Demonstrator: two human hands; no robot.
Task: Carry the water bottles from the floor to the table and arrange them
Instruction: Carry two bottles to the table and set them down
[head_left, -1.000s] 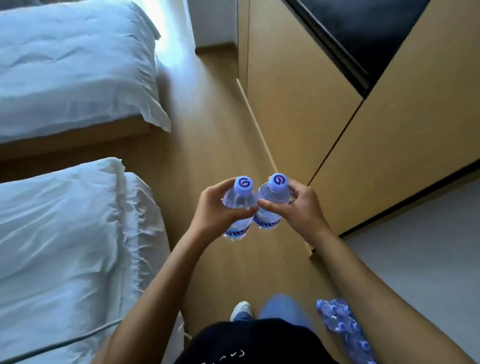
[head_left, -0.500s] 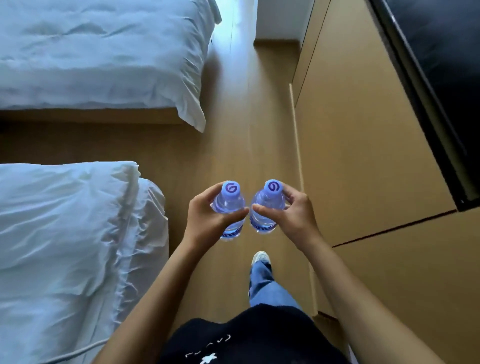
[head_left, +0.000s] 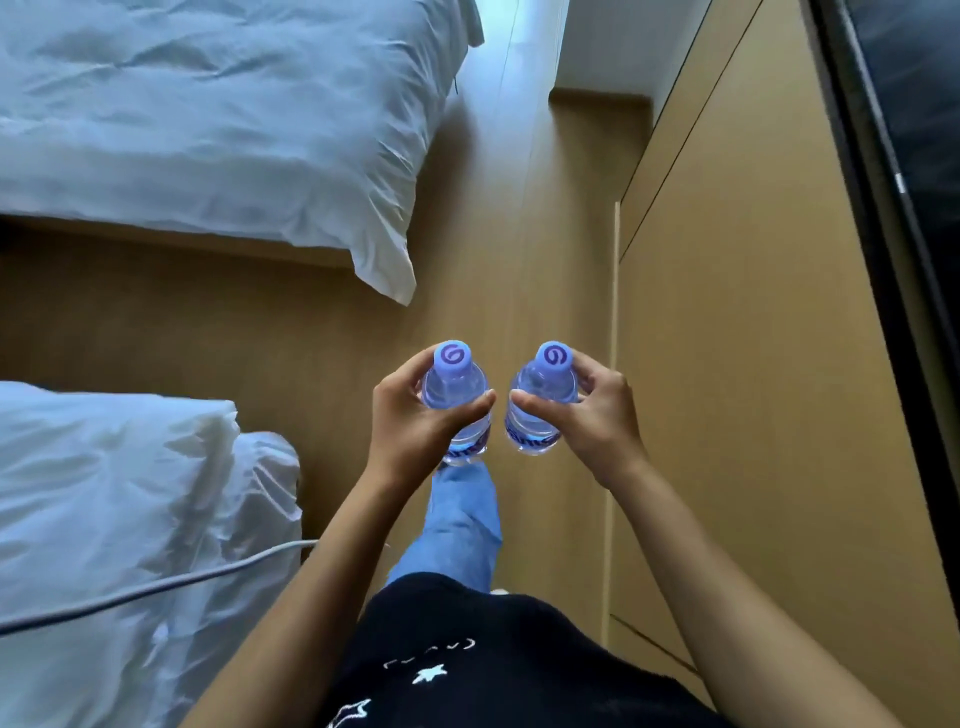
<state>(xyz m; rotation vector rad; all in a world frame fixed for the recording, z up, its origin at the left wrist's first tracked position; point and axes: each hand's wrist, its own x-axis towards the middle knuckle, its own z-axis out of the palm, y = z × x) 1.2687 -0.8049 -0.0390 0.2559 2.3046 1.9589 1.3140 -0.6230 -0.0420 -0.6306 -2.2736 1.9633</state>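
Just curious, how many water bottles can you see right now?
2 clear plastic water bottles with purple caps: one in the left hand, one in the right hand. More may be off-camera.

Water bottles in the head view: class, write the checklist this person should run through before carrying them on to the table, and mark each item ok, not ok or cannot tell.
1. Left hand has a firm grip on the left bottle: ok, fingers and thumb wrap it.
2. Right hand holds the right bottle: ok.
3. Both caps on: ok, left cap and right cap are in place.
4. Bottles upright and apart: ok, a gap shows between them.
5. Floor ahead free of obstacles: ok between the beds and the cabinet.
6. Table ready for them: cannot tell, not in view.
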